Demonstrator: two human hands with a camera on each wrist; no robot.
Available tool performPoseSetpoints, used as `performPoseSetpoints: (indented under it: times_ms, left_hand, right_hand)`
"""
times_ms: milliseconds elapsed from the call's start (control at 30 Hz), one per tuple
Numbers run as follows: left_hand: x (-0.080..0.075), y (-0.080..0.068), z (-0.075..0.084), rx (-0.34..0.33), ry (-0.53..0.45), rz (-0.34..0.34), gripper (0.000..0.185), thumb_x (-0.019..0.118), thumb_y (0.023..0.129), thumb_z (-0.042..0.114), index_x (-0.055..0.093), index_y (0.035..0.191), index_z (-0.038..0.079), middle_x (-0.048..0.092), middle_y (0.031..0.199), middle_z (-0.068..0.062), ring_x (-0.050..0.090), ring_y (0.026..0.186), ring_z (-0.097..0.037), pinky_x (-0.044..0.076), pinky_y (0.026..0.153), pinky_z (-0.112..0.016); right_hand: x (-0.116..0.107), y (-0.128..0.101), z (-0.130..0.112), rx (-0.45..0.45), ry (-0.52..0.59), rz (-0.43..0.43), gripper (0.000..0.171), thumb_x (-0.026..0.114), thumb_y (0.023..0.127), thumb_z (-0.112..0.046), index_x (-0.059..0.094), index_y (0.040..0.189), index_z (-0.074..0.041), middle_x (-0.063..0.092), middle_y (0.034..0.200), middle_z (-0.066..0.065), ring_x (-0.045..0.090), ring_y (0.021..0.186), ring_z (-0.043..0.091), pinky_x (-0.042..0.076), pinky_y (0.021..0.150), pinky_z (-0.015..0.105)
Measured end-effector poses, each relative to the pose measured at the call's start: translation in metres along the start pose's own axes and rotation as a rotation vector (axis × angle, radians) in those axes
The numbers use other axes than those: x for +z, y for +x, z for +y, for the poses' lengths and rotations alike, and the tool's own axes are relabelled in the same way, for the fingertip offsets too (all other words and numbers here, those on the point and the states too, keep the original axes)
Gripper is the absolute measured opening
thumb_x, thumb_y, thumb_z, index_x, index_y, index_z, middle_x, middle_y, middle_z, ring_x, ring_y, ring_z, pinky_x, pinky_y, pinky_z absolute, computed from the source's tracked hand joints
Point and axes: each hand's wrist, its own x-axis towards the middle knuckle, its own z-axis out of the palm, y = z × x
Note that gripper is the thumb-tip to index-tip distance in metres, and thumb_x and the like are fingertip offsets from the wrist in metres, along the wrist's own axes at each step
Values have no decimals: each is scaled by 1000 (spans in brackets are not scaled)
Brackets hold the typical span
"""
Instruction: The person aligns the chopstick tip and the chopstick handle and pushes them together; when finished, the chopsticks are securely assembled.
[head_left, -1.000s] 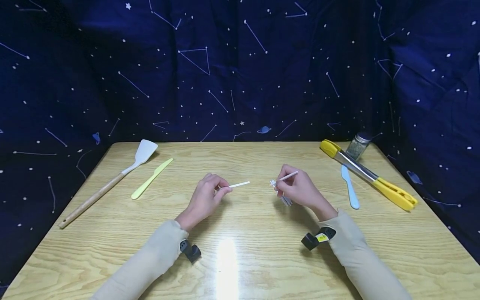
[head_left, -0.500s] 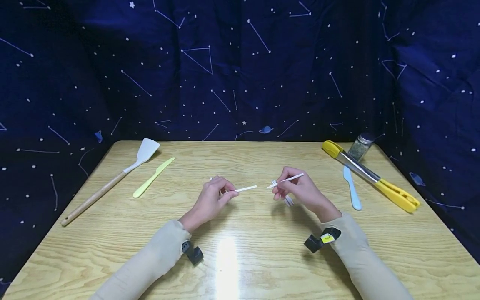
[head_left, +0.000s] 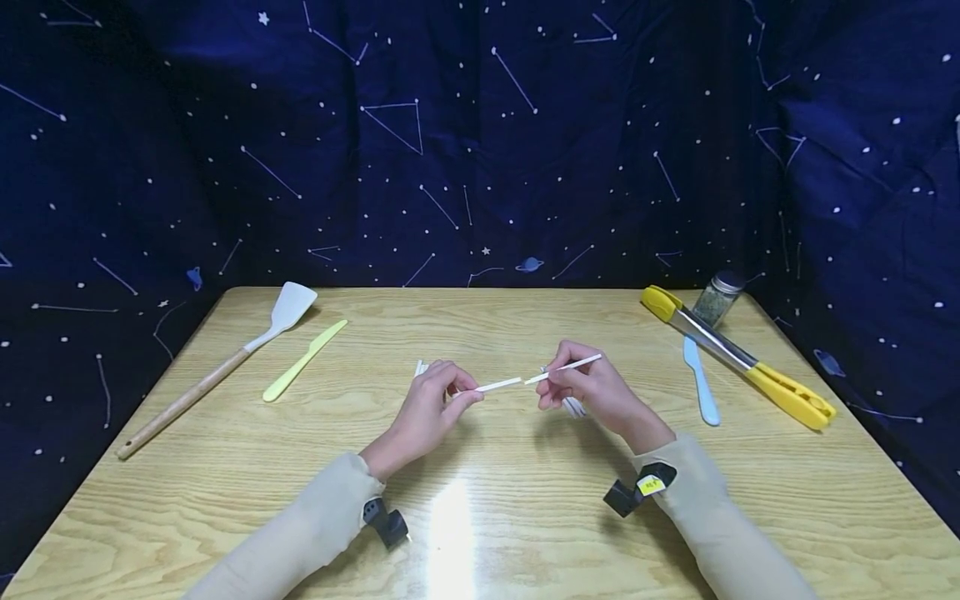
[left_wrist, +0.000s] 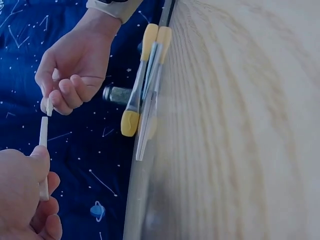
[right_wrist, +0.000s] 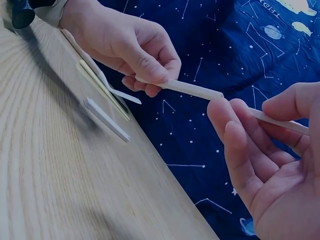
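Over the middle of the table, my left hand (head_left: 429, 408) pinches a slim white stick (head_left: 500, 384) between thumb and fingers, its free end pointing right. My right hand (head_left: 596, 390) pinches a second white stick (head_left: 583, 362) that points left and slants down. The two tips almost meet in the head view; a small gap separates them in the left wrist view, where the left stick (left_wrist: 43, 131) lines up with the right one (left_wrist: 49, 107). More white sticks lie on the table, some behind the left hand (right_wrist: 106, 120) and several under the right hand, partly hidden by it.
A white spatula (head_left: 291, 307) with a wooden handle and a yellow knife (head_left: 303, 362) lie at left. Yellow tongs (head_left: 716, 342), a light blue knife (head_left: 701, 383) and a glass jar (head_left: 716, 300) are at right. A dark starry cloth (head_left: 480, 150) hangs behind the table (head_left: 360, 517).
My left hand has moved right with its stick, uncovering sticks behind it. My right hand's stick has come forward to the left, so the gap between the two tips has shrunk.
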Motion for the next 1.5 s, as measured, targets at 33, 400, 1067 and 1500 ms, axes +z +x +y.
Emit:
performPoseSetpoints:
  times_ms: [33,400,1067,1500]
  left_hand:
    - [0,0,0,-3,0,-1,9,73,84,13,66,87,7,63,77,1,48,71,-11,41,63,-22]
    - [2,-7,0,-12,-5,-19,9,73,84,11,65,86,7,61,77,2,48,70,-14,40,62,-21]
    - [9,-9,5,12,-18,-18,9,71,85,10,64,86,6,61,78,1,48,72,-10,42,63,-21]
    - [10,-10,5,22,-26,-22,10,71,85,10,63,87,5,61,79,0,49,74,-11,45,65,-25]
  right_hand:
    - [0,0,0,-3,0,-2,21,43,94,4,53,83,-10,71,78,0,70,66,12,53,60,22]
    - [3,1,2,28,-22,-3,18,45,95,3,54,85,-10,71,78,0,70,66,13,54,61,22]
    - [2,-4,2,33,28,-1,23,43,95,4,54,84,-12,70,77,0,70,66,12,53,60,21]
    - [1,-5,-2,33,-48,-14,19,46,95,3,53,84,-11,70,78,-1,70,67,13,53,62,23]
